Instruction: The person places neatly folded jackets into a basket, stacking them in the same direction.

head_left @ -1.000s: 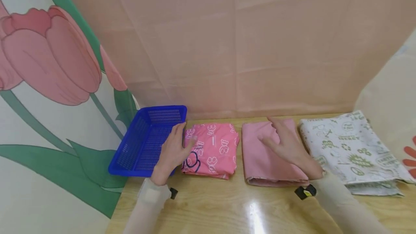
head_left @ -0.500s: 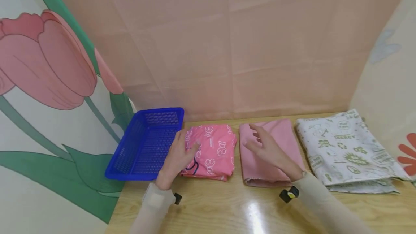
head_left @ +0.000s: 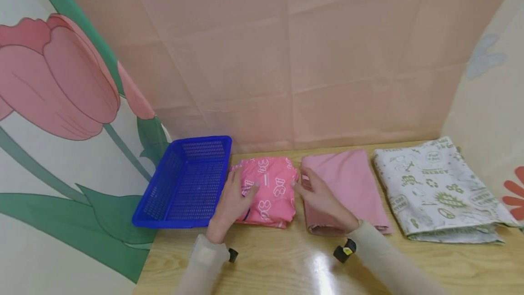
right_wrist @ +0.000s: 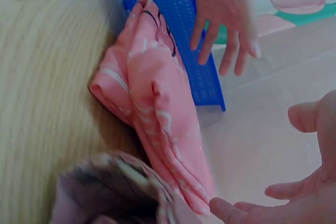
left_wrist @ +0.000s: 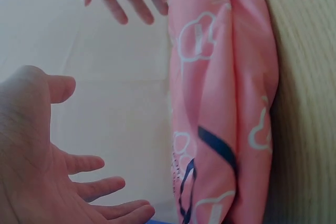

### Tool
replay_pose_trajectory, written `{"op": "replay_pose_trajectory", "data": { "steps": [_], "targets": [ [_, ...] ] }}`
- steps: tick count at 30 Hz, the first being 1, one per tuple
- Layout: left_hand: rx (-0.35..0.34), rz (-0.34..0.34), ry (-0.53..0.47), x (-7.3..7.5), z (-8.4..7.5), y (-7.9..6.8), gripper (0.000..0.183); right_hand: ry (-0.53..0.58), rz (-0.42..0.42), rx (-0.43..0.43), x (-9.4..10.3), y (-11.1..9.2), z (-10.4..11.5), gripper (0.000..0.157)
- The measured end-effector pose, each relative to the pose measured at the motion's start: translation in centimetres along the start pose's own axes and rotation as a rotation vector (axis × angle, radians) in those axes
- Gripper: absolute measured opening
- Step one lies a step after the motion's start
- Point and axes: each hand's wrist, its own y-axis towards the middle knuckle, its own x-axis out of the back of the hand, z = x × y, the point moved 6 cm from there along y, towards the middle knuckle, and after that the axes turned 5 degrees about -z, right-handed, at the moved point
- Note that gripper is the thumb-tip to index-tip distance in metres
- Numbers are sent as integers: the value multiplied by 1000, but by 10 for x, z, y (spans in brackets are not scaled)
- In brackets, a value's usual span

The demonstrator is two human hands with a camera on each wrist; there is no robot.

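A folded bright pink cloth (head_left: 272, 197) with white cartoon outlines and dark blue lines lies on the table; in the left wrist view its layered side (left_wrist: 223, 103) shows. My left hand (head_left: 232, 201) hovers over its left edge, fingers extended and thumb apart. On the other side, my right hand (head_left: 325, 201) is at its right edge, overlapping the plain pink folded cloth (head_left: 354, 172) in the head view. Neither hand grips anything. The right wrist view shows both palms facing each other, with the left hand (right_wrist: 223, 11) beyond the bright pink cloth and the right hand (right_wrist: 294, 182) nearer.
A blue perforated plastic basket (head_left: 200, 139) stands to the left, close beside the bright pink cloth. At the far right lies a folded white cloth (head_left: 434, 195) with green print. Behind the wooden table (head_left: 286, 263) hangs a beige sheet (head_left: 286, 58); a tulip-painted wall (head_left: 73, 72) bounds the left.
My right hand has moved left from over the plain pink cloth to the bright pink cloth's right edge. My left hand has shifted slightly right and nearer. The cloths and basket stay put.
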Motion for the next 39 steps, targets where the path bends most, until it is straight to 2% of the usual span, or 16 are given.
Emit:
{"op": "replay_pose_trajectory", "data": {
  "steps": [4,10,16,20,24,28,31,35,39],
  "targets": [
    [42,5,17,-7,3,-2,85,3,-4,-11,-10,1,-2,71],
    [83,20,43,-18,13,-6,86,40,20,-96,-28,-1,-11,83],
    [74,-33,77,-25,20,-9,81,101,15,-110,-43,1,-17,85],
    [53,-59,92,-29,25,-10,78,74,7,-155,-49,2,-25,86],
    [59,-73,94,-33,29,-11,74,3,-16,-164,-54,5,-28,85],
    [107,-78,69,-36,36,-13,72,-42,-45,-162,-57,7,-27,84],
    [168,-85,35,-37,41,-15,71,-44,-73,-166,-58,9,-26,85],
    [273,-78,6,-41,49,-18,69,-33,-100,-178,-61,10,-24,86],
    [340,-92,-22,-43,55,-19,70,2,-104,-201,-64,10,-24,86]
  ]
}}
